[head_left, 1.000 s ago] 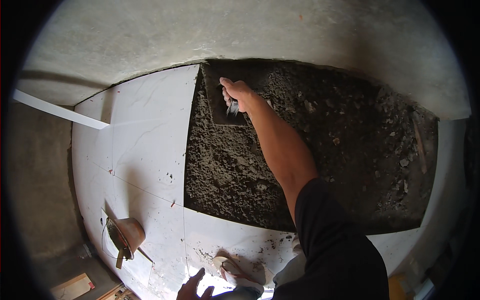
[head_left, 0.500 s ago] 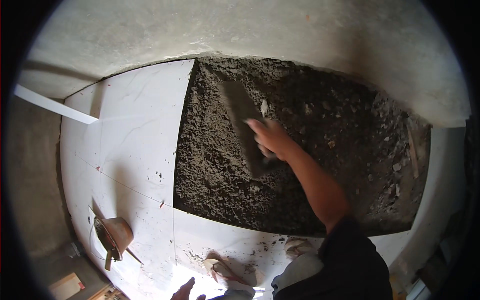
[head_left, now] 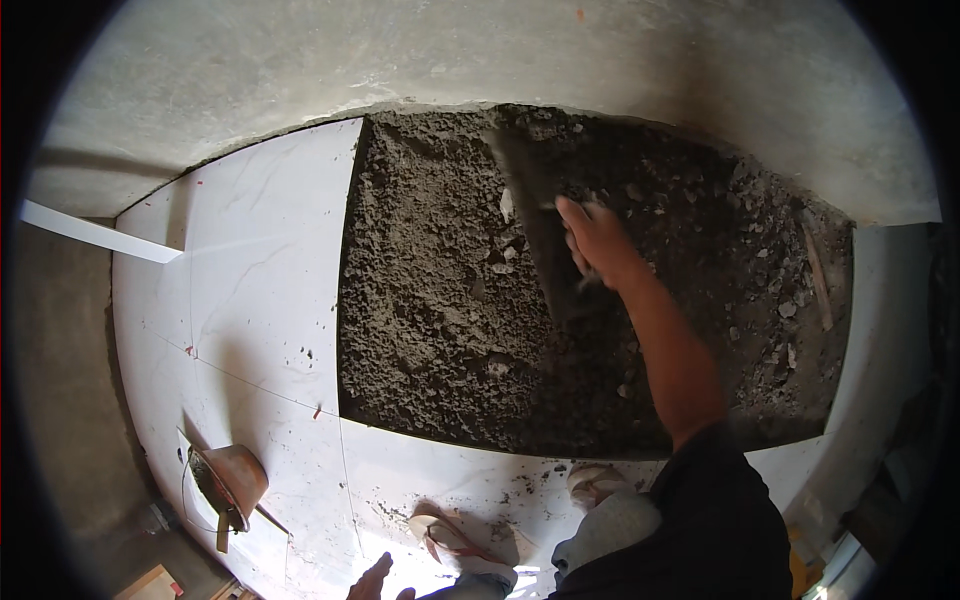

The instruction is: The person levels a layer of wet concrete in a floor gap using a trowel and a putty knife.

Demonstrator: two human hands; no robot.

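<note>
In the head view, the right hand (head_left: 597,243) is clenched round the grip of a flat, rectangular plastering trowel (head_left: 533,225), its dark blade motion-blurred over the mortar bed (head_left: 430,270), left of the bed's middle. The mortar is crumbly and grey left of the blade, darker and stony toward the right edge. Glossy, veined white tiles (head_left: 265,230) border its left edge; a tapered brown bucket (head_left: 242,475) sits near their left edge. The left hand (head_left: 373,580), partly cut off, is empty, fingers apart.
</note>
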